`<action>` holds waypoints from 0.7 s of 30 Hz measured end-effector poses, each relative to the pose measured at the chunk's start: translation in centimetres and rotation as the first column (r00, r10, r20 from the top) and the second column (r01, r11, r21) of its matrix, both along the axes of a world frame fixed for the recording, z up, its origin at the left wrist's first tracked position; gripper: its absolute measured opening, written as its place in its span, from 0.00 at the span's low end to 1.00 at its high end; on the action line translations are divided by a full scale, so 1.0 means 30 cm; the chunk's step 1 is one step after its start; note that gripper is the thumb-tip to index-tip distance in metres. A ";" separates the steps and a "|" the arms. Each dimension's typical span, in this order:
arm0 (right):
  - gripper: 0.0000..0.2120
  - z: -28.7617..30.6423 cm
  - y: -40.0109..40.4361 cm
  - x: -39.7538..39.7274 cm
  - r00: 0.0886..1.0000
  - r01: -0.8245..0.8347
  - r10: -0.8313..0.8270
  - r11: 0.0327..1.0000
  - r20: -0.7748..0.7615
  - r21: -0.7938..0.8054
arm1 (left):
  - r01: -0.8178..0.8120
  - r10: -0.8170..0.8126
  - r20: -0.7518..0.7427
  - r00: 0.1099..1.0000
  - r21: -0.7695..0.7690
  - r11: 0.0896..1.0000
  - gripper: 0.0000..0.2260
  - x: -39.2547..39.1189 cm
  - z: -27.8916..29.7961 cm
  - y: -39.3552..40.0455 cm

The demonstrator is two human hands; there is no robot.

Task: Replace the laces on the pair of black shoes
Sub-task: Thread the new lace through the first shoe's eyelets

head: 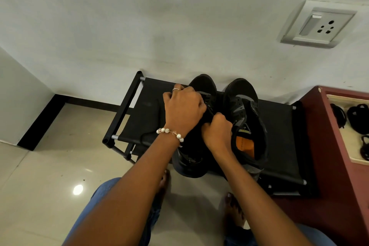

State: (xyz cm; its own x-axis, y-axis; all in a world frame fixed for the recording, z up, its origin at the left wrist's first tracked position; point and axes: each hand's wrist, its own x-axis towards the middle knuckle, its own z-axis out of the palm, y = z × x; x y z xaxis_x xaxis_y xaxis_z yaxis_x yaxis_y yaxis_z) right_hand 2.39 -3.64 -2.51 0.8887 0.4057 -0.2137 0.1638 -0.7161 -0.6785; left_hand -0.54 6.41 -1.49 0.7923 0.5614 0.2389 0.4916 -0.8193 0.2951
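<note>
Both black sneakers are sitting side by side on top of a low black fabric shoe rack, toes pointing at the far wall. The left hand is curling down over the lace area of the left sneaker, fingers tucked under so I can't see exactly what they're pinching, probably a bit of lace. The right hand is closing in a fist round the tongue or collar of that same shoe, bracing it. The right sneaker is just lying there untouched, looking unlaced with its orange insole showing.

Handling-wise: these look like light mesh trainers, soft uppers that are going to squash and twist if you pull hard, so holding the shoe by the collar while tugging makes sense. Laces are thin, floppy and black on black, so easy to lose. Best grabbing them by the stiff tip. There's a black lace trailing off the near left edge of the rack.
</note>
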 end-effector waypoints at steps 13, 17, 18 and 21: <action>0.09 0.008 0.016 -0.007 0.999 0.036 -0.037 0.999 -0.011 -0.041 | 0.313 0.627 0.319 0.710 -0.942 0.125 0.03 -0.035 0.093 0.103; 0.09 0.012 0.012 -0.008 1.000 0.013 -0.014 0.998 -0.005 -0.057 | 0.116 -0.014 0.177 0.984 -0.583 0.804 0.08 -0.027 0.060 0.073; 0.09 0.012 0.012 -0.008 1.000 0.009 -0.010 0.998 -0.008 -0.055 | 0.108 -0.109 0.021 0.994 -0.415 0.904 0.09 -0.024 0.050 0.061; 0.08 0.012 0.013 -0.010 1.000 0.006 -0.006 0.999 -0.016 -0.052 | 0.112 -0.117 -0.195 0.974 -0.039 0.993 0.11 -0.017 0.033 0.027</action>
